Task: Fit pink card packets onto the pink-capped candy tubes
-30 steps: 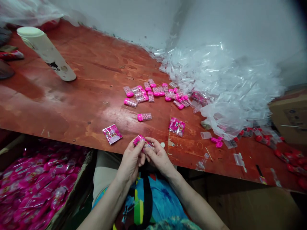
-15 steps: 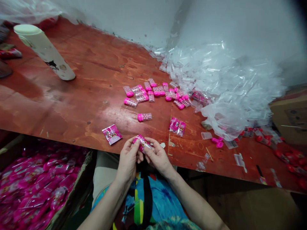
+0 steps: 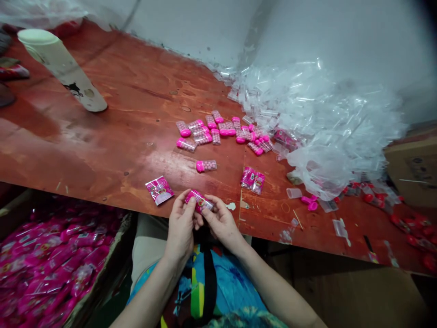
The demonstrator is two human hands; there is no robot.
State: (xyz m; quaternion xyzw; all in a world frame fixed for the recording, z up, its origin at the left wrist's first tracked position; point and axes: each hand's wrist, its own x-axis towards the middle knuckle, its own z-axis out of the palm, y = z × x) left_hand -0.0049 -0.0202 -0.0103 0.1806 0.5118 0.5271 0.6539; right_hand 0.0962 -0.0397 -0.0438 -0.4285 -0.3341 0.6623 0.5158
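Between my two hands, just over the table's front edge, is a pink printed candy container (image 3: 199, 201). My left hand (image 3: 181, 221) grips its left end with thumb and fingers. My right hand (image 3: 222, 219) pinches the right end, thumb on top. Some of my fingertips are hidden beneath it. Left of my hands lies a flat pink wrapper sleeve (image 3: 160, 190). Beyond them a clear candy tube (image 3: 206, 166) with a pink cap lies on its side. Two joined pink sleeves (image 3: 252, 180) rest to the right.
Several pink-capped candy tubes (image 3: 202, 138) lie further back on the red table (image 3: 136, 114). A white bottle (image 3: 63, 70) stands at the left. Clear plastic tubes are heaped in a bag (image 3: 327, 114) at the right. A box (image 3: 116, 246) of wrapped pink containers (image 3: 54, 259) sits lower left.
The held container has turned slightly and shifted a little to the left between my fingers, and its wrapper looks smoother. The things on the table have not moved.
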